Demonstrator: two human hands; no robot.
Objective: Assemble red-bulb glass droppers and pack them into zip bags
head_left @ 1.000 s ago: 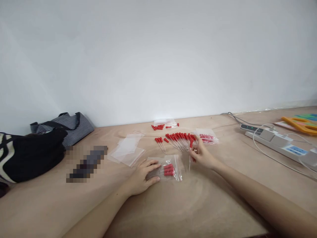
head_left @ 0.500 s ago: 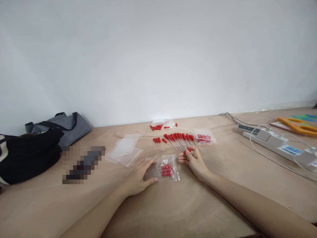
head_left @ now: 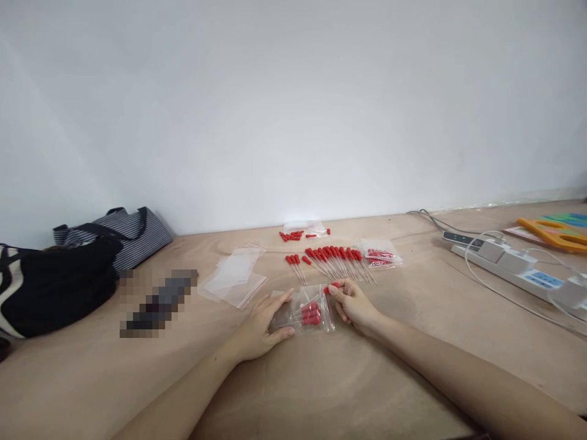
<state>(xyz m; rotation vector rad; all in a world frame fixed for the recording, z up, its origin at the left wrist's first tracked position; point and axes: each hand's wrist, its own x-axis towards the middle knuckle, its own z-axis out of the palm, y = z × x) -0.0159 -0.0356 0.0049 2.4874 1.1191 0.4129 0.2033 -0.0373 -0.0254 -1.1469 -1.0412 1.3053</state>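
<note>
A clear zip bag (head_left: 298,321) lies flat on the table, with several red-bulbed droppers (head_left: 312,315) inside. Over its left end rests my left hand (head_left: 263,327), thumb and fingers spread along the two edges. My right hand (head_left: 353,304) pinches another dropper by its red bulb (head_left: 331,287) at the bag's right-hand opening. This dropper's clear stem points left into the bag. Behind the hands, a row of red-bulbed droppers (head_left: 334,253) is fanned out, with a smaller group (head_left: 293,260) to its left.
Flat clear bags (head_left: 236,275) lie to the left, and a bag with red bulbs (head_left: 380,256) at right. Loose red bulbs (head_left: 291,236) lie near the wall. A power strip (head_left: 518,263) with cables is at right; a black bag (head_left: 59,293) and a blurred dark object (head_left: 160,302) at left.
My right hand has moved left and brought the dropper to the bag's opening, its stem now inside. My left hand stays at the bag's left end.
</note>
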